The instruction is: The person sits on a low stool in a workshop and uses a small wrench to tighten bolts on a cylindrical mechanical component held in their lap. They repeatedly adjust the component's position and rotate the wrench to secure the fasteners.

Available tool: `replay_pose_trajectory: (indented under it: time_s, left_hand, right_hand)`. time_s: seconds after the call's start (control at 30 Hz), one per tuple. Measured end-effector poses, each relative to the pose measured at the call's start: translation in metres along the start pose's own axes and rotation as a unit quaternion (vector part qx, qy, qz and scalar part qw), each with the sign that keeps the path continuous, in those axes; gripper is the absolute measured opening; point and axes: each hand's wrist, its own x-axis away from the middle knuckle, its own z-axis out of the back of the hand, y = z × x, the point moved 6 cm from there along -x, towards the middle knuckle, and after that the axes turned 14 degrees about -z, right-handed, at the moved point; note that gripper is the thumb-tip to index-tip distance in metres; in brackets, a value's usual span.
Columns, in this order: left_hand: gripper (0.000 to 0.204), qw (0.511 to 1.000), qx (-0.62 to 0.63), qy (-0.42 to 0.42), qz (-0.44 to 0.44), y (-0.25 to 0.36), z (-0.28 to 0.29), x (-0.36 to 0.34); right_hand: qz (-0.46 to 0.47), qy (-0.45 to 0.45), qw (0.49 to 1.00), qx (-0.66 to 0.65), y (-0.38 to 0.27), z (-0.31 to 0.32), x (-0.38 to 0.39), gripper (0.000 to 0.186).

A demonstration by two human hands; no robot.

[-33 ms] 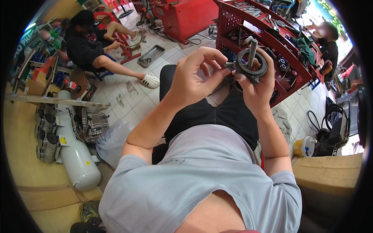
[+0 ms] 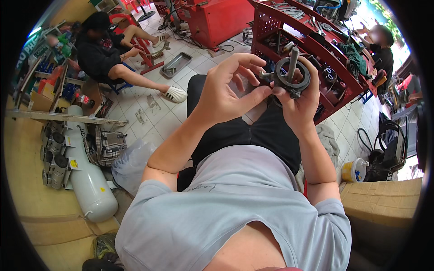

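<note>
Right hand has its grip wrapped around a dark metal ring part with an upright shaft, up at one o'clock. Left hand pinches at its left edge; fingertips there are hard to read. Behind, red tool rack, partly hidden.

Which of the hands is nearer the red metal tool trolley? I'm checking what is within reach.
Right. The right hand, holding the dark round metal part, lies just in front of the red metal tool trolley. The left hand sits further to the person's left, over the black-clad lap.
</note>
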Motion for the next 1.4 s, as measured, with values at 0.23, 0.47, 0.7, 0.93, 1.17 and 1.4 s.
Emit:
replay_pose_trajectory:
  time_s: [0.23,0.47,0.7,0.93,1.17,1.4]
  left_hand:
    - [0.024,0.998,0.007,-0.064,0.027,-0.004,-0.001,0.002]
    - [0.020,0.998,0.042,0.011,0.045,-0.014,-0.003,0.007]
    - [0.029,0.998,-0.050,0.021,0.011,-0.017,0.002,0.006]
    - [0.035,0.991,-0.089,-0.083,0.048,-0.025,0.009,0.004]
    - [0.018,0.998,-0.052,-0.038,0.011,-0.010,0.013,-0.006]
    - [0.015,0.988,-0.128,-0.085,0.016,-0.014,0.011,-0.004]
  right_hand:
    - [0.031,-0.002,0.998,0.052,-0.010,0.000,0.002,0.077]
    - [-0.010,-0.074,0.997,-0.025,-0.004,-0.010,-0.003,0.067]
    - [-0.159,-0.193,0.957,-0.144,0.001,-0.024,0.003,0.053]
    - [-0.225,-0.191,0.919,-0.260,0.008,-0.023,0.000,0.046]
    - [-0.254,-0.169,0.898,-0.318,0.011,-0.021,-0.002,0.043]
    - [-0.240,-0.177,0.899,-0.321,0.015,-0.021,-0.002,0.043]
